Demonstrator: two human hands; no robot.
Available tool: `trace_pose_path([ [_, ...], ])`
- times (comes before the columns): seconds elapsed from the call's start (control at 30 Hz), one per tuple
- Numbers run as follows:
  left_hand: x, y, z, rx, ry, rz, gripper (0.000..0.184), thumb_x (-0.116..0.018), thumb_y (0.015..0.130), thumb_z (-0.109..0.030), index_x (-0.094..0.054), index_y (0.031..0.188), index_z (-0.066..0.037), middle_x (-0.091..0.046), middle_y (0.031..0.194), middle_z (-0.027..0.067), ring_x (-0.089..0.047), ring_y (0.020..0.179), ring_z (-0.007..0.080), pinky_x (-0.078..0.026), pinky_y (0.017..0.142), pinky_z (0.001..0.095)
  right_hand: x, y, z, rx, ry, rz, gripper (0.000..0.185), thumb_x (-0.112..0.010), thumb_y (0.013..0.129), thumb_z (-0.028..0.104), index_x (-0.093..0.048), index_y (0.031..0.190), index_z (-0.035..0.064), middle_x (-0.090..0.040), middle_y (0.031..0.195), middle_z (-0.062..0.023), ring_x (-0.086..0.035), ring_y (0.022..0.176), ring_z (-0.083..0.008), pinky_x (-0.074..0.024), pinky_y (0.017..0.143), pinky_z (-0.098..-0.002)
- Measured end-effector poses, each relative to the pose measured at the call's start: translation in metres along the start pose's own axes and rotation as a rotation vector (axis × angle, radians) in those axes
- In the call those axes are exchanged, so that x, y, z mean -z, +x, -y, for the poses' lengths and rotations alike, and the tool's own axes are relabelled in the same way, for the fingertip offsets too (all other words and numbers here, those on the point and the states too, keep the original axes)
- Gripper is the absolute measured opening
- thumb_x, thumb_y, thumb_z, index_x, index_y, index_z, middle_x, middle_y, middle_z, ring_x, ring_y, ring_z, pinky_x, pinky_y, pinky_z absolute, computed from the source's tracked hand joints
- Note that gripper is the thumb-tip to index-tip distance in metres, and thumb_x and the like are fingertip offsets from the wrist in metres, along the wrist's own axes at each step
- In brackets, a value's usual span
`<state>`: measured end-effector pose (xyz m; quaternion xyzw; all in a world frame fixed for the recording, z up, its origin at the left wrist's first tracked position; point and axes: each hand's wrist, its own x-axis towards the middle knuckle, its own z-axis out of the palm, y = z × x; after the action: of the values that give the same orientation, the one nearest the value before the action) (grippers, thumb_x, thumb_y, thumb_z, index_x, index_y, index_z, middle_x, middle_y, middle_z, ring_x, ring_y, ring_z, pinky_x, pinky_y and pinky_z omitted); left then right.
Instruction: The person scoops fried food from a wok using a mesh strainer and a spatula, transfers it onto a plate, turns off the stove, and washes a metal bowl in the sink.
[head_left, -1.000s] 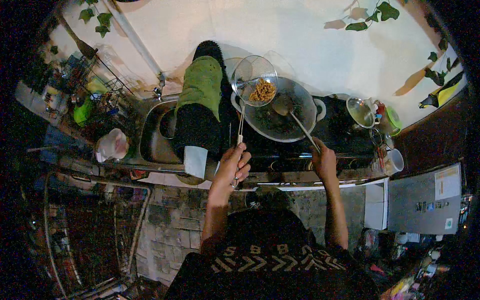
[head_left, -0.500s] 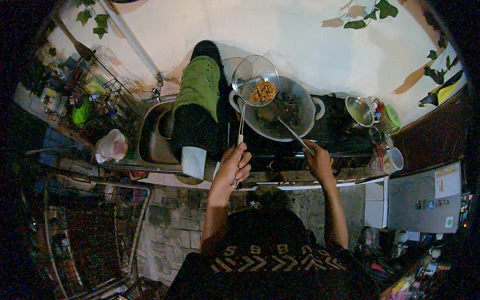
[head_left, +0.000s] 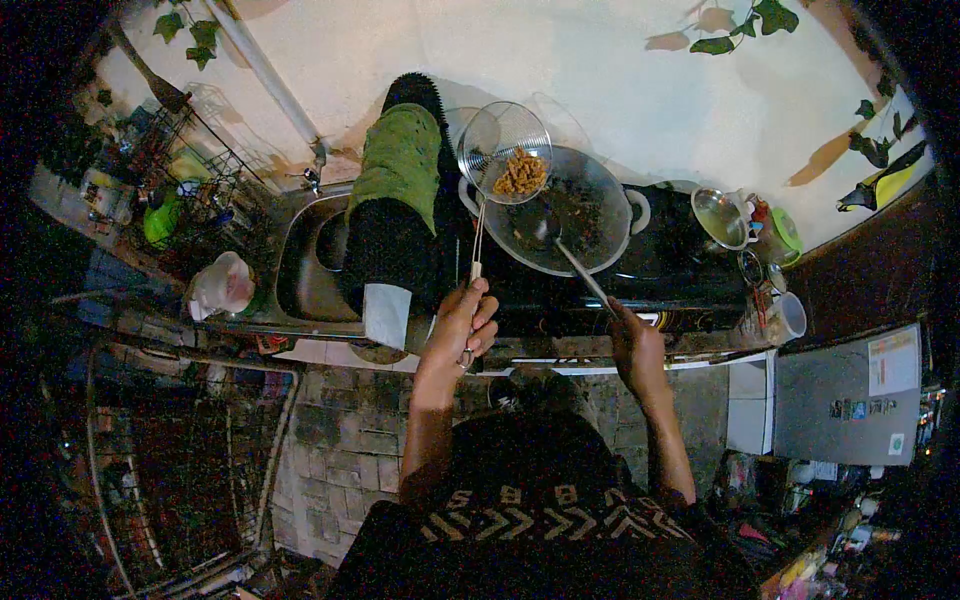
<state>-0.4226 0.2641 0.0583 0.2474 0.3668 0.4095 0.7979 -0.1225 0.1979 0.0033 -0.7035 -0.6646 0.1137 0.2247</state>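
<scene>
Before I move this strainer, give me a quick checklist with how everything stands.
1. Left hand gripping the strainer handle: ok.
2. Fried pieces inside the basket: ok, heaped to one side.
3. Basket wholly over the pan: not ok, it reaches past the rim in this view.
4. Right hand holding the ladle: ok, its head is in the pan.
5. Pieces drained: cannot tell.

1. a round wire-mesh strainer [head_left: 500, 128] is raised over the left edge of the wok, its slim handle pointing toward the person.
2. golden-brown pieces [head_left: 520, 173] sit heaped in its mesh.
3. a grey two-handled wok [head_left: 597, 225] holds scattered dark bits.
4. a long-handled cooking utensil [head_left: 582, 271] slants into it, head dim.
</scene>
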Motion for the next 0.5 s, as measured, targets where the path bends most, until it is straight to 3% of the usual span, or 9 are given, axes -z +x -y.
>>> trace_pose_path([
  [0.27, 0.0, 0.002, -0.001, 0.015, -0.026, 0.032, 0.02, -0.049, 0.102, -0.034, -0.046, 0.09, -0.018, -0.035, 0.059, -0.0062, -0.03, 0.038, 0.0043, -0.023, 0.034, 0.0224, 0.004, -0.016, 0.018, 0.063, -0.12, -0.064, 0.046, -0.063, 0.085, 0.001, -0.06, 0.13, 0.0123, -0.068, 0.096, -0.0214, -0.067, 0.08, -0.0373, -0.0537, 0.066, -0.0415],
  [0.5, 0.003, 0.003, 0.002, 0.004, -0.022, 0.035, 0.022, -0.049, 0.102, -0.035, -0.045, 0.089, -0.018, -0.034, 0.059, -0.0065, -0.03, 0.038, 0.0041, -0.023, 0.034, 0.0222, -0.01, -0.03, 0.007, 0.167, -0.089, -0.149, 0.046, -0.063, 0.085, 0.0, -0.06, 0.13, 0.0116, -0.061, 0.077, -0.0179, -0.059, 0.065, -0.034, -0.0485, 0.06, -0.0434],
])
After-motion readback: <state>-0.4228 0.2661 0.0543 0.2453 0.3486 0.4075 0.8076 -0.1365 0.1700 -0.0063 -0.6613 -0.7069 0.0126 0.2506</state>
